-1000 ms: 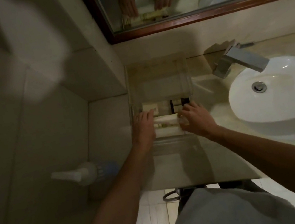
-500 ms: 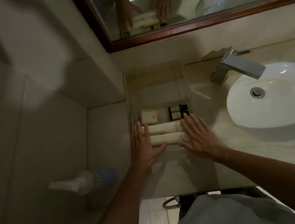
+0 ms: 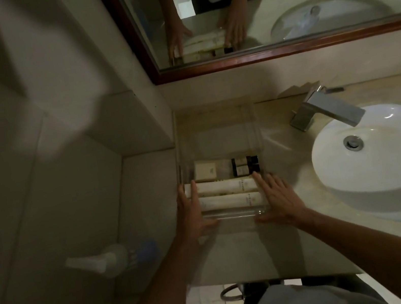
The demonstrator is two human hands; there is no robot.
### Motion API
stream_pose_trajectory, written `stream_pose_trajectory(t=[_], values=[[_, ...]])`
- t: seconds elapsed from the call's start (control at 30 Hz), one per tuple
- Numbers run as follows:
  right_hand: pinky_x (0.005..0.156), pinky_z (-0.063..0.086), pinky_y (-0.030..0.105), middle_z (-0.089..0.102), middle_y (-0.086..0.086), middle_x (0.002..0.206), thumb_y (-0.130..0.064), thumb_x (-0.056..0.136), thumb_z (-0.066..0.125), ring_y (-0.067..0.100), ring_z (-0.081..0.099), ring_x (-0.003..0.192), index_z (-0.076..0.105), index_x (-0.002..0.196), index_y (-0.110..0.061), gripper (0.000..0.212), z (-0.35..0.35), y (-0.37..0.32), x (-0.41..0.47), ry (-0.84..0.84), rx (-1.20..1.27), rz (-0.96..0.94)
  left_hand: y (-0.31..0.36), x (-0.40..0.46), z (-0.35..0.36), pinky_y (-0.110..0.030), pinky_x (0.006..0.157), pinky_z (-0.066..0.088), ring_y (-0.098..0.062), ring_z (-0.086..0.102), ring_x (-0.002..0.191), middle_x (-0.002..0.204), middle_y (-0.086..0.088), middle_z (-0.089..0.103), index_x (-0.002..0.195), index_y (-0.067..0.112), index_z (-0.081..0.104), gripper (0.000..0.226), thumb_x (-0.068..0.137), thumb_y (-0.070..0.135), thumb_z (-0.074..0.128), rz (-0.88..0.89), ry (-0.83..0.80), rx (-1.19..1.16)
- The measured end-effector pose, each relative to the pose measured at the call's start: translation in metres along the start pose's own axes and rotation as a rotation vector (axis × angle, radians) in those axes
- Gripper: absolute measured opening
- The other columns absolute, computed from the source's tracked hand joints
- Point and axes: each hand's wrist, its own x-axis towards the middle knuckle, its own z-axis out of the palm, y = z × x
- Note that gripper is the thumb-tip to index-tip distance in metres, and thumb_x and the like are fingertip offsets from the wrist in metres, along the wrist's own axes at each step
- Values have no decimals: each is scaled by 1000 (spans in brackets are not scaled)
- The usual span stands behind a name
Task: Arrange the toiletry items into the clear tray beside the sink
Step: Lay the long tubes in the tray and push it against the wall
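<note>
While both flat hands, left (image 3: pixel 191 211) and right (image 3: pixel 278 195), flank the tubes (image 3: pixel 228 195), the tray (image 3: pixel 234 216) should apparently be squared gently, evenly.

I cannot read the print on the two cream tubes (image 3: pixel 228 195) in the clear tray (image 3: pixel 217 132); it is too small. The left hand (image 3: pixel 191 213) covers their left ends, and the right hand (image 3: pixel 278 197) covers their right ends. The labels on the small dark bottles (image 3: pixel 245 165) and the cream box (image 3: pixel 205 170) are illegible. The tray's far walls are faint against the counter (image 3: pixel 303 241), so I cannot trace their edges. The pump bottle (image 3: pixel 111 258) at near left is blurred. The sink (image 3: pixel 384 165) is cut off by the right edge.
</note>
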Motion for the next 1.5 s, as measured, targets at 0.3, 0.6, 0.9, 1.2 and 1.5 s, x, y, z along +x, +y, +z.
stream_pose_trajectory(t=[0.3, 0.6, 0.9, 1.2, 1.5], values=[[116, 19, 48, 24, 9, 158, -61, 62, 78, 30, 20, 144, -6, 153, -27, 129, -8, 0, 1, 127, 131, 9, 7, 7, -6, -47, 117, 24, -30, 9, 143, 156, -9, -7, 152, 18, -4, 140, 53, 52, 89, -4, 63, -57], [112, 29, 51, 28, 9, 153, -60, 58, 82, 29, 29, 136, -4, 153, -27, 132, -29, -3, 28, 242, 177, 81, 14, 35, -26, -45, 115, 28, -35, 15, 142, 155, -20, 9, 151, 12, 11, 132, 52, 50, 89, 16, 106, -81], [107, 36, 47, 50, 11, 140, -33, 81, 74, 31, 47, 127, 46, 136, -19, 63, -29, 3, 43, 321, -199, -210, 20, 45, -18, -36, 106, 39, -26, 43, 130, 145, -6, 43, 139, 20, 43, 75, 74, 27, 78, 166, 289, 198], [100, 40, 52, 53, 18, 133, -25, 80, 74, 37, 46, 119, 54, 133, -16, 57, -36, 19, 64, 374, -179, -216, 15, 69, -18, -38, 87, 53, -28, 58, 111, 129, -10, 58, 133, 16, 56, 47, 87, 29, 57, 286, 291, 272], [87, 45, 48, 57, 17, 113, -23, 70, 83, 32, 49, 101, 51, 114, -12, 56, -53, 25, 92, 501, -94, -166, 27, 92, -36, -37, 74, 49, -28, 56, 88, 100, -9, 62, 105, 13, 61, 43, 69, 24, 80, 291, 450, 300]])
